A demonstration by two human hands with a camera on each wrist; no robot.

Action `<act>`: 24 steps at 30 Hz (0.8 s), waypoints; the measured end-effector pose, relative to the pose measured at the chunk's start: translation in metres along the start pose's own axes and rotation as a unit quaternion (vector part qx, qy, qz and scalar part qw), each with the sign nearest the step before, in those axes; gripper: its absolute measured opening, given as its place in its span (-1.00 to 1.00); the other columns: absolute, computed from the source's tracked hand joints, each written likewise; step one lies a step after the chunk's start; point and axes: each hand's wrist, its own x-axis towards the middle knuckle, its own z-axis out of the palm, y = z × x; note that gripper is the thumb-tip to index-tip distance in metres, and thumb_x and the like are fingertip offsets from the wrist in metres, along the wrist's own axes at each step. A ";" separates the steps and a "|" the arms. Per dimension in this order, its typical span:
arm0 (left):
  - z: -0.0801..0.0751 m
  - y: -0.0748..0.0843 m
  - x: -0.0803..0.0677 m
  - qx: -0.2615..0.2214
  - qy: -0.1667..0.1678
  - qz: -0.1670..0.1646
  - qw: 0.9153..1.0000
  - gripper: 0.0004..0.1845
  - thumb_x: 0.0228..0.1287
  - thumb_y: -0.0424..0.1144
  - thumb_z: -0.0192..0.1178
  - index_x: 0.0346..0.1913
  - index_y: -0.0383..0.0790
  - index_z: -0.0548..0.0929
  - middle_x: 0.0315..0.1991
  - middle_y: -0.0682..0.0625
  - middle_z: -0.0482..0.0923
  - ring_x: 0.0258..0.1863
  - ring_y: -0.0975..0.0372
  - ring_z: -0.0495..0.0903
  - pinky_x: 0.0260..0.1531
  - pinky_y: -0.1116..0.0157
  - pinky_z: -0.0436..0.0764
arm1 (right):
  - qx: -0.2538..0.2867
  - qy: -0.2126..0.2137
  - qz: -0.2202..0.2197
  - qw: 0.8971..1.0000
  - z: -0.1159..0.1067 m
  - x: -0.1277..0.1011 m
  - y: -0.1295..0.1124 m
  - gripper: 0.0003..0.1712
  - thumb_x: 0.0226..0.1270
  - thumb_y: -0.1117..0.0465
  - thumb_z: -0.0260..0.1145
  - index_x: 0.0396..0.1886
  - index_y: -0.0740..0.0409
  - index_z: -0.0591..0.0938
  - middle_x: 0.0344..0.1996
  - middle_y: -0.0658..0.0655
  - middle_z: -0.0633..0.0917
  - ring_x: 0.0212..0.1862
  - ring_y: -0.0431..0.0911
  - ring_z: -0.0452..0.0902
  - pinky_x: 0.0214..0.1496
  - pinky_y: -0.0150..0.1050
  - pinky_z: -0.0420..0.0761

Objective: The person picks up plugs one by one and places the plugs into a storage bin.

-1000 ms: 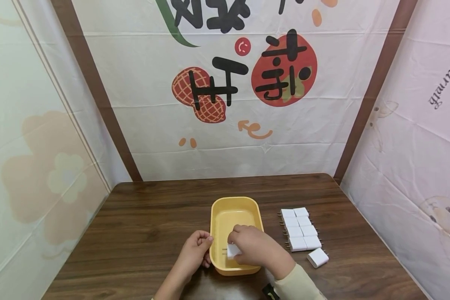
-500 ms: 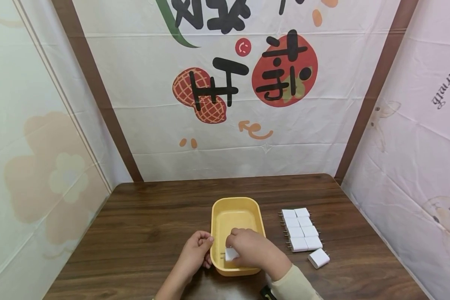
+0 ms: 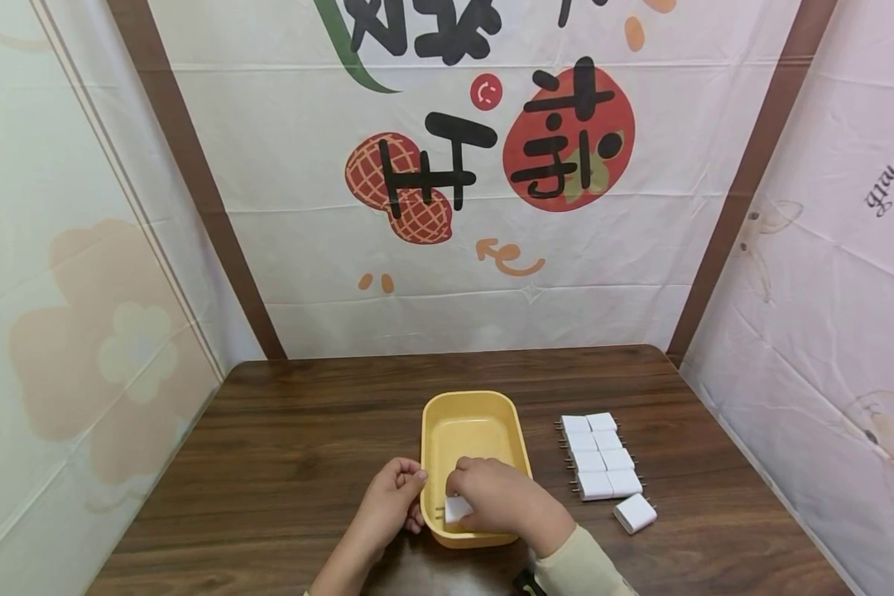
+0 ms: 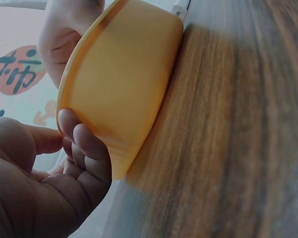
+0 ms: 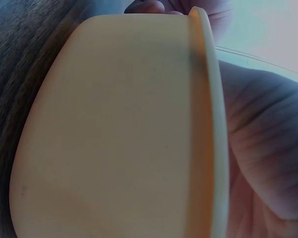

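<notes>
Head view: pinched the rim of a yellow, round-cornered, plastic-looking bin [image 3: 473, 432] between eight and nine o'clock with the left hand [image 3: 387, 503], probably to steady light walls against the work inside. Confirmed in the left wrist view, with thumb at the edge and fingers bent against the outer wall. Gripped a white, block-shaped, two-pronged adapter [image 3: 457, 509] within the bin, towards seven o'clock, with the right hand [image 3: 502, 501] bent over from five o'clock, seemingly to aim the metal prongs at nine o'clock and away from the fingers. Could not tell about contact with the bin's floor; lost sight of the adapter behind the wall in the right wrist view. Saw eight matching white adapters [image 3: 611, 460] at three o'clock on the dark brown, wood-grained table [image 3: 305, 439], packed in two columns of four with prongs turned outward, presumably to let flat ends butt together. Found a loose white adapter [image 3: 635, 514] at five o'clock of that block, set askew, with prongs towards two o'clock.
</notes>
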 end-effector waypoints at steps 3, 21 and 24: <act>0.000 0.000 0.000 0.000 -0.001 0.001 1.000 -0.74 0.59 -0.27 0.05 0.10 -0.43 0.40 -0.43 -0.13 0.52 -0.66 0.24 0.52 -0.67 0.34 0.58 | 0.004 -0.003 -0.002 1.000 0.001 0.001 0.000 -0.68 0.04 0.02 0.63 -0.20 -0.10 0.75 -0.28 -0.17 0.62 -0.29 -0.29 0.55 -0.19 -0.37 0.60; -0.001 -0.003 0.001 -0.010 -0.008 0.003 1.000 -0.71 0.58 -0.25 0.08 0.10 -0.44 0.39 -0.44 -0.11 0.51 -0.66 0.24 0.52 -0.66 0.34 0.58 | 0.041 -0.040 -0.009 0.998 0.006 0.006 0.001 -0.70 0.12 0.02 0.61 -0.15 -0.10 0.76 -0.24 -0.20 0.63 -0.22 -0.35 0.55 -0.11 -0.44 0.59; -0.001 -0.002 0.000 -0.010 -0.008 0.002 1.000 -0.71 0.59 -0.25 0.07 0.11 -0.44 0.38 -0.43 -0.11 0.51 -0.65 0.24 0.52 -0.66 0.34 0.58 | 0.050 -0.047 -0.008 0.998 0.008 0.007 0.002 -0.70 0.13 0.04 0.61 -0.15 -0.10 0.76 -0.24 -0.20 0.62 -0.23 -0.37 0.52 -0.12 -0.45 0.58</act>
